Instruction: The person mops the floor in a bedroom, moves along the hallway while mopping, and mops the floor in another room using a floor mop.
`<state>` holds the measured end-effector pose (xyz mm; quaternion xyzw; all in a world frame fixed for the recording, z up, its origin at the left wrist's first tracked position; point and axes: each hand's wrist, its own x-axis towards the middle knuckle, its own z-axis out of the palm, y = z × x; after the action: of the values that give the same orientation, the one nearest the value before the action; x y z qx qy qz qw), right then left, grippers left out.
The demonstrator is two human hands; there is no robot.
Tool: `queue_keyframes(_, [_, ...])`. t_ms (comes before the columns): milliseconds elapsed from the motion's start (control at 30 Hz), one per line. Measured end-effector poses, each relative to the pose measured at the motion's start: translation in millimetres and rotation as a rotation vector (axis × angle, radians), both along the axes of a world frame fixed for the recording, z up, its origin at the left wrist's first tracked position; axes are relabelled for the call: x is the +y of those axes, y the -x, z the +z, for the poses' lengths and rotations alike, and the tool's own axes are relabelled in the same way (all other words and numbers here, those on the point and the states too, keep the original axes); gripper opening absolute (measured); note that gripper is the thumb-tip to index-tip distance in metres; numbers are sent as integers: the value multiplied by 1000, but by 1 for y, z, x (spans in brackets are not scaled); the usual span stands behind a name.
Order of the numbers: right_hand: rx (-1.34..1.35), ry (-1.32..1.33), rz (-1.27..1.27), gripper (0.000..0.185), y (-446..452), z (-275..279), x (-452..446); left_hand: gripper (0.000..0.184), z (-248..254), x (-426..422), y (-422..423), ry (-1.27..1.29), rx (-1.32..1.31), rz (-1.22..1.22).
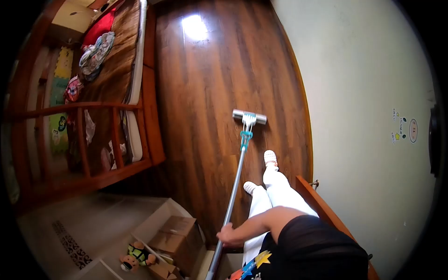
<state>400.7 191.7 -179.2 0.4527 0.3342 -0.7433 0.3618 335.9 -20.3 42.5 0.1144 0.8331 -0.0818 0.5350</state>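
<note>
A sponge mop has a long grey pole (236, 179), teal fittings and a wide pale head (249, 117). The head rests on the dark wooden floor (210, 70) ahead of my feet. My right hand (226, 234) is wrapped around the pole near the bottom of the view, with the arm reaching across my body. Below that hand the pole runs on out of the frame. My left hand does not show.
On the left stands a wooden bed frame (148, 116) with crumpled cloths on its brown mat. A pale wall (354, 93) borders the right, by a wooden door edge (322, 205). Cardboard boxes (175, 235) and a plush toy (136, 255) sit at the lower left.
</note>
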Motion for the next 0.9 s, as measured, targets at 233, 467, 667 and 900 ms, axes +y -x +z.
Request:
queue_keyframes(233, [-104,-601,-195,55,-16,-121,240,26,-125,240,-22,-67,41,-247])
queue_keyframes(467, [-335,-1158,-487,33,-37,-231,519,25,-203,512,-63,-417,-39,-264])
queue_keyframes(667, [-421,-963,-191,43,-83,-151,545,29,-217,526,-103,-448,-118,-343])
queue_keyframes(900, [-354,-908,-255,47,-104,-152,371,28,-203,366,-94,-317,-166,-487])
